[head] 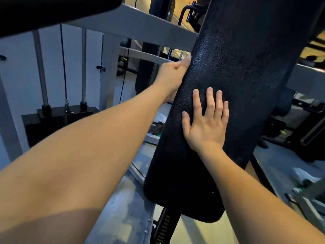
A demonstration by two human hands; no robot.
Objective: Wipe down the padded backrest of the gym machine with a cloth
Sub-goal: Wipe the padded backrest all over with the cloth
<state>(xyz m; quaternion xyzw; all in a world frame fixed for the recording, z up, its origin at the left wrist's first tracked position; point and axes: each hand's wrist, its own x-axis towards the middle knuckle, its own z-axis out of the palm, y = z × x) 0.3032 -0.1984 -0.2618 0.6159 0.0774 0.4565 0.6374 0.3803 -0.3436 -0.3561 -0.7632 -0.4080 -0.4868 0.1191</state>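
left hand (173, 74) grips pebbled black backrest (237, 67) edge; right hand (207, 124) lies flat, outspread.

My left arm (88, 147) is extended forward; my left hand (173, 74) grips the side edge of the padded backrest (246, 67), thumb on the front face, its fingers hidden behind. My right hand (207, 125) lies flat on the front face lower down, fingers (210, 101) straight and spread. Both forearms are bare.
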